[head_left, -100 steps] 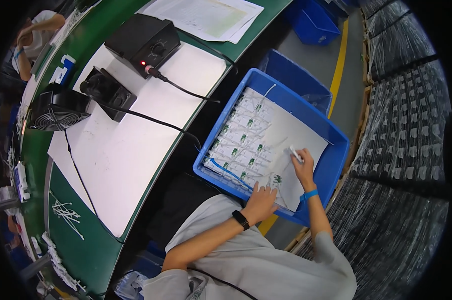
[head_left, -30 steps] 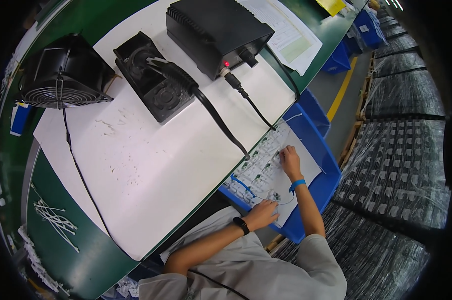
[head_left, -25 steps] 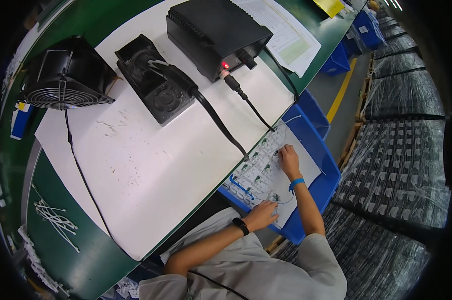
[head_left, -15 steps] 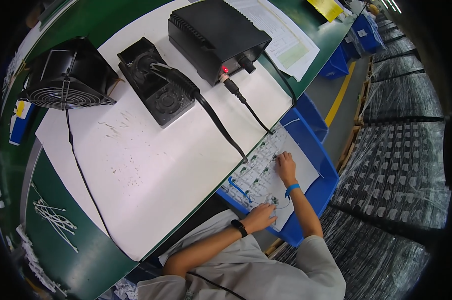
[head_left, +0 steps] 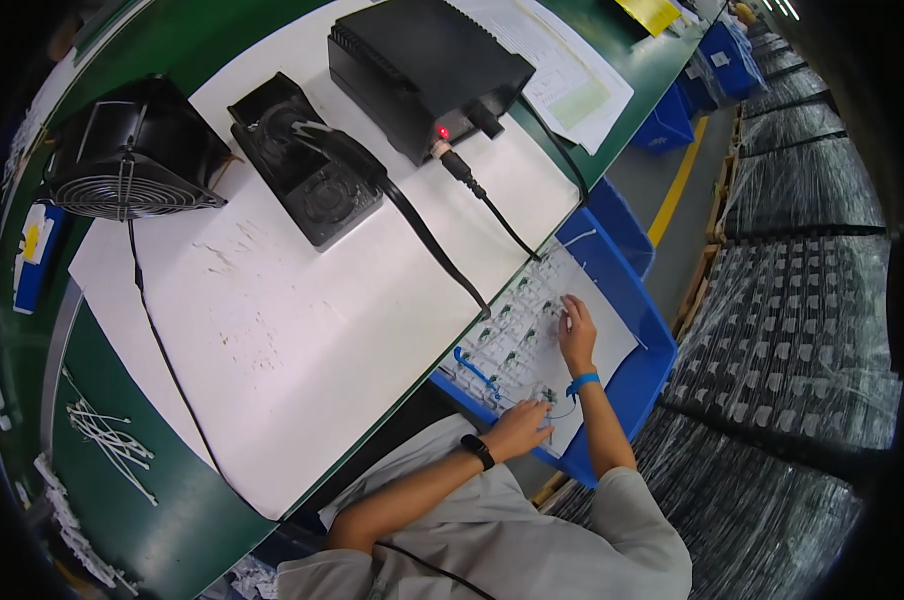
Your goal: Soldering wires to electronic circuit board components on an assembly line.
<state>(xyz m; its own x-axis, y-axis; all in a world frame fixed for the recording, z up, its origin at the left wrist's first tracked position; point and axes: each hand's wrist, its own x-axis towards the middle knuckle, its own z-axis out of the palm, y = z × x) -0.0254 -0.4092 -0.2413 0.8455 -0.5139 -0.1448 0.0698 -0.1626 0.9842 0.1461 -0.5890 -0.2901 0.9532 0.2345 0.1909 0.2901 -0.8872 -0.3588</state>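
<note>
A sheet of small white parts with green circuit boards [head_left: 512, 335] lies in a blue bin [head_left: 657, 365] at the lower right. My left hand [head_left: 519, 428] rests over the near end of the bin, its fingers apart and touching or close beside a small part with a green board [head_left: 548, 396]. Farther up, my right hand [head_left: 576, 335] hovers at the right edge of the rows with bent fingers slightly apart, and nothing shows in it. A blue wrist strap [head_left: 583, 382] with a thin cord circles my right wrist. A blue strip [head_left: 472, 366] lies across the white parts.
On the green table [head_left: 102, 530], a white sheet [head_left: 322, 400] bears a black fan [head_left: 132, 150], a soldering iron stand [head_left: 307, 165] and a black power unit [head_left: 432, 75] with a red light. White cable ties [head_left: 112, 435] lie at left. Wrapped pallets [head_left: 792, 330] stand at right.
My right hand has moved slightly up and to the right, away from the green-board part it was at. My left hand has barely shifted.
</note>
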